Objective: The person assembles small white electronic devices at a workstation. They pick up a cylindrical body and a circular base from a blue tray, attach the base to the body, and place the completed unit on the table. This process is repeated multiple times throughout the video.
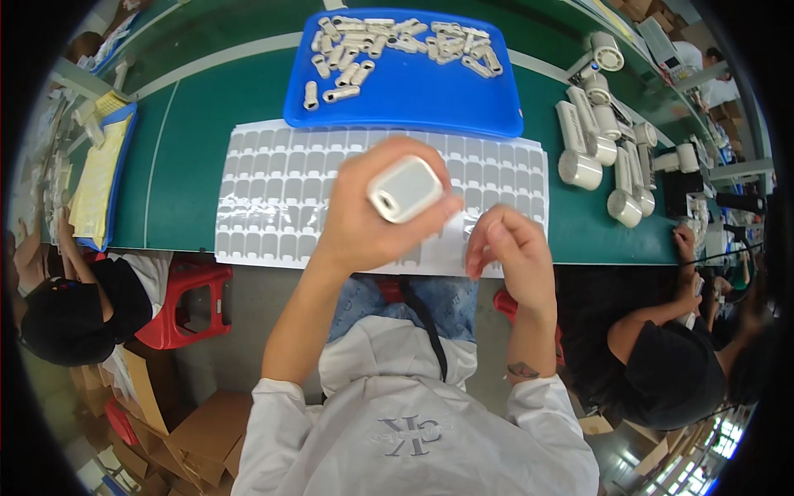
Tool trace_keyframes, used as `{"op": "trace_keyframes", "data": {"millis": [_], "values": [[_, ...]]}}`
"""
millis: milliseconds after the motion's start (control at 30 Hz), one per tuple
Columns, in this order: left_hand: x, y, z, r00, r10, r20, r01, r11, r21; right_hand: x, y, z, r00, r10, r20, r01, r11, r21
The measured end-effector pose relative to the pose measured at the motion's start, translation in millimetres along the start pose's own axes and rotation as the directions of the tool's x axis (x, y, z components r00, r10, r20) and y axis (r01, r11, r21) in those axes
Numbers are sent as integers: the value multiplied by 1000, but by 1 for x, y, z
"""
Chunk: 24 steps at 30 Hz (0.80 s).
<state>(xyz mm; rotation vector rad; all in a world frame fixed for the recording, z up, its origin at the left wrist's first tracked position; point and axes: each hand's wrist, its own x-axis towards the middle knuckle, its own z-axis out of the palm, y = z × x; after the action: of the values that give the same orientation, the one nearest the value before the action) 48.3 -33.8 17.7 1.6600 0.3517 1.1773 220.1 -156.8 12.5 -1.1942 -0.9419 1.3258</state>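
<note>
So, left hand (364, 219) has its grip round a grey-faced white oblong piece (405, 189); right hand (521, 255) is half-curled nearby, can't tell if it's holding anything.

The tabletop (198, 165) is dark green, with a pale line running across its left part from the far side to the near edge. A white sheet of grey labels (265, 198), set in rows, lies flat along the middle of the near edge and reaches it. Beyond the sheet, toward the far edge, sits a wide blue tray (413, 103), its near rim right at the sheet's far border. Toward the right edge, white round-headed devices (579, 169) with long handles lie grouped closely. By the near left corner is a second blue tray (116, 182).
</note>
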Motion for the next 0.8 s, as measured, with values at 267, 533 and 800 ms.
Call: {"op": "trace_keyframes", "data": {"millis": [267,533,800], "values": [[1,-4,-9,934,348,-75,-320,914,250,41,-5,40,939,-40,342,-42,972,229],[4,24,-47,969,37,246,-136,906,400,100,-23,48,978,205,36,-200,876,439],[-39,-51,-164,836,-182,-518,370,884,286,282,-70,-53,966,8,-258,-121,897,-424]]}}
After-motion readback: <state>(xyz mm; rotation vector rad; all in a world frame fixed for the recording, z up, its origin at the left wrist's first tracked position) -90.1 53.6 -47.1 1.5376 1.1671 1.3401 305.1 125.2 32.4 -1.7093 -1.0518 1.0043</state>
